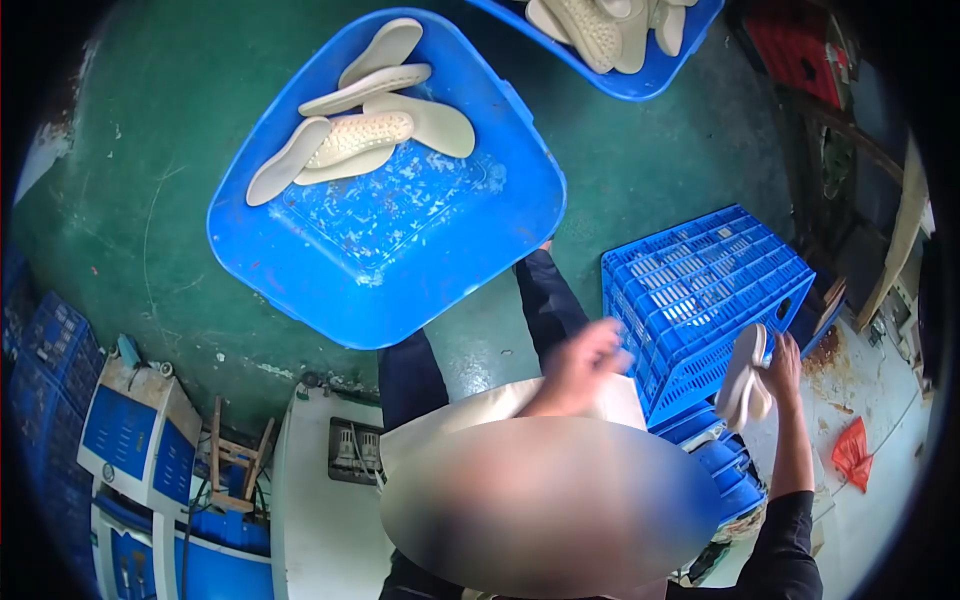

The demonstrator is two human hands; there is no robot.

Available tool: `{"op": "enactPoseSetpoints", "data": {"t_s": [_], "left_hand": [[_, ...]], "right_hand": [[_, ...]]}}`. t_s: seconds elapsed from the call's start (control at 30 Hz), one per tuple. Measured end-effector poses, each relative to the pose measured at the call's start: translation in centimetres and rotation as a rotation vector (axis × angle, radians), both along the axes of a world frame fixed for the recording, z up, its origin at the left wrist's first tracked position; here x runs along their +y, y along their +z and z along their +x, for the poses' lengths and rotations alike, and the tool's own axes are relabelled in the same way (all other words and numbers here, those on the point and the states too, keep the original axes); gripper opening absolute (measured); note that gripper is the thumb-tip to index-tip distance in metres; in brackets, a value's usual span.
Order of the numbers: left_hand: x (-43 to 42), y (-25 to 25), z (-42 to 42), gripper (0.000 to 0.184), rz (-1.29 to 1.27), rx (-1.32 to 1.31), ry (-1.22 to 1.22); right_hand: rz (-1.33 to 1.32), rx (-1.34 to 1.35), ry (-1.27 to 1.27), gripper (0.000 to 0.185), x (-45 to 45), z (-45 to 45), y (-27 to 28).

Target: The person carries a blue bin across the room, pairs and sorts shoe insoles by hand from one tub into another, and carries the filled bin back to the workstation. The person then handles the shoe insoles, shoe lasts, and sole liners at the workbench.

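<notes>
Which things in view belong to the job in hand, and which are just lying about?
Likely part of the job:
cream shoe soles in the right hand
large blue tub holding loose soles
second blue tub, also holding soles

Apparently just lying about:
red plastic scrap
wooden stool
blue plastic crate, though its use is unclear

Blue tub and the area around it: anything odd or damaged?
Whitish marks blotch the base of the blue tub; wear or residue, can't tell which. Crumpled red plastic lies on the pale surface at right, possibly stray litter.
</notes>
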State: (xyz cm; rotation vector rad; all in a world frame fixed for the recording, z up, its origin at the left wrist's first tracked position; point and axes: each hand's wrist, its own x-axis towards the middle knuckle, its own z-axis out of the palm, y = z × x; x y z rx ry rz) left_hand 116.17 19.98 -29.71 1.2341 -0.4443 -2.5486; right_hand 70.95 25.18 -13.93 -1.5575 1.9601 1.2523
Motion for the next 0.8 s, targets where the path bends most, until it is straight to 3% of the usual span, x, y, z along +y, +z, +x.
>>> {"op": "enactPoseSetpoints", "data": {"t_s": [0.07,0.1,0.13,0.2,0.3,0.4,0.47,0.57,0.63,0.73,0.77,0.8], "left_hand": [[-1.1,-3.5,6.2,0.041,0.09,-0.223,0.271],[-1.9,-4.7,9.5,0.041,0.21,-0.368,0.307],[-3.0,-5.4,12.3,0.042,0.128,-0.539,0.255],[-1.2,-8.2,16.4,0.042,0.181,-0.61,0.483],[-0.9,-9.6,19.6,0.041,0.3,-0.703,0.63],[-0.2,-10.8,21.0,0.039,0.323,-0.682,0.648],[-0.8,-11.1,21.4,0.042,0.222,-0.595,0.561],[-1.0,-10.8,22.8,0.043,0.268,-0.543,0.646],[-1.4,-10.6,23.4,0.044,0.297,-0.527,0.699],[-1.6,-10.8,24.3,0.051,0.343,-0.531,0.731],[-1.5,-11.0,24.4,0.051,0.337,-0.514,0.747],[-1.4,-11.3,24.2,0.054,0.391,-0.496,0.842]], "right_hand": [[-0.239,-0.357,-0.593,0.051,-8.2,10.5,-6.2],[-0.234,-0.552,-0.886,0.046,-11.0,15.2,-9.5],[-0.166,-0.65,-0.711,0.043,-14.0,20.0,-12.7],[-0.219,-0.836,-0.157,0.041,-19.3,29.4,-19.9],[-0.334,-1.122,0.131,0.048,-25.3,42.3,-32.4],[-0.482,-1.108,0.32,0.069,-29.7,52.7,-44.0],[-0.393,-0.888,0.436,0.073,-31.0,56.1,-48.4],[-0.425,-0.801,0.531,0.07,-30.3,57.3,-49.3],[-0.126,-0.839,0.162,0.061,-28.5,56.5,-45.0],[0.115,-0.91,-0.151,0.041,-25.9,52.4,-41.4],[0.35,-0.97,-0.506,0.036,-25.9,52.5,-37.1],[0.464,-1.15,-0.713,0.037,-23.2,51.1,-36.6]]}}
